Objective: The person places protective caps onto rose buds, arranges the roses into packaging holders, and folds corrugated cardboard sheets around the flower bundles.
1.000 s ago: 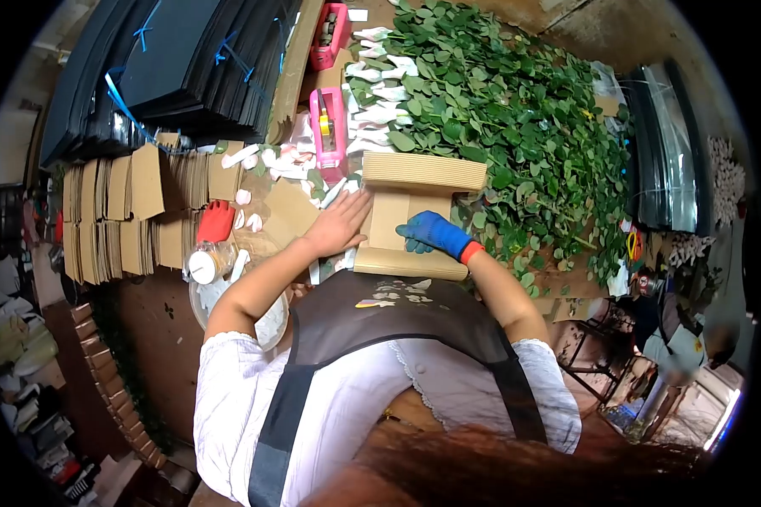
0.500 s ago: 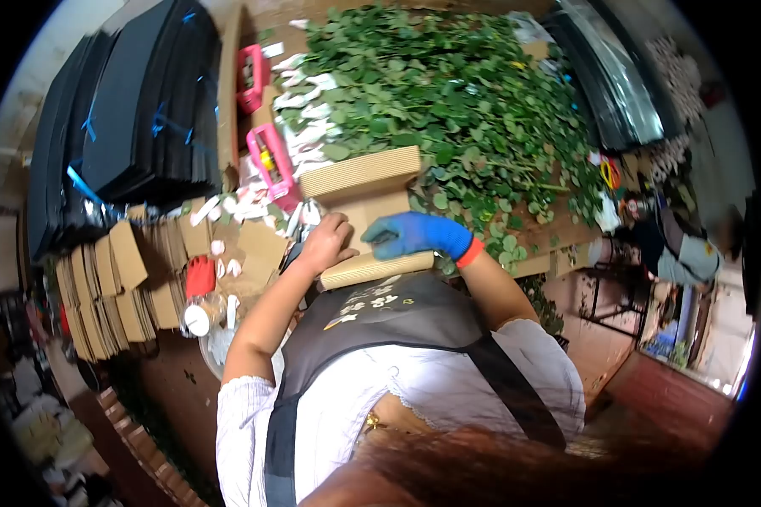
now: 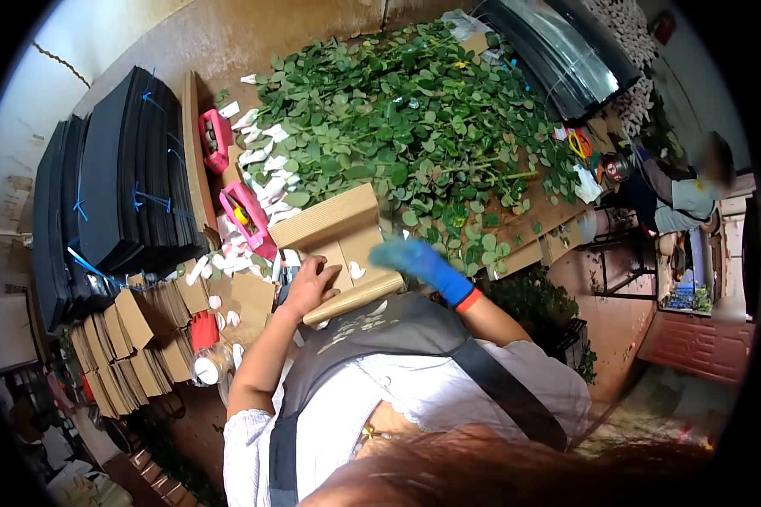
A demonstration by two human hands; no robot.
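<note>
A folded piece of corrugated cardboard (image 3: 330,216) lies in front of my apron, its far flap raised and its near edge rolled up. Small white pieces (image 3: 356,270) sit on its inner surface. My bare left hand (image 3: 310,286) rests on the left part of the cardboard, fingers bent and apart. Over the right side is my right hand (image 3: 407,258), in a blue-green glove with an orange cuff. Motion blurs its fingers, and whether it holds anything cannot be made out.
Leafy green stems (image 3: 397,127) cover much of the table. Pink holders (image 3: 243,215) and white sleeves (image 3: 271,173) lie left of them. Cardboard pieces (image 3: 131,351) and black sheets (image 3: 123,169) are stacked farther left. Another person (image 3: 685,198) is at the right.
My right hand has shifted off the near edge of the cardboard toward its right side. White pieces now show inside the cardboard. The whole view has shifted with my head.
</note>
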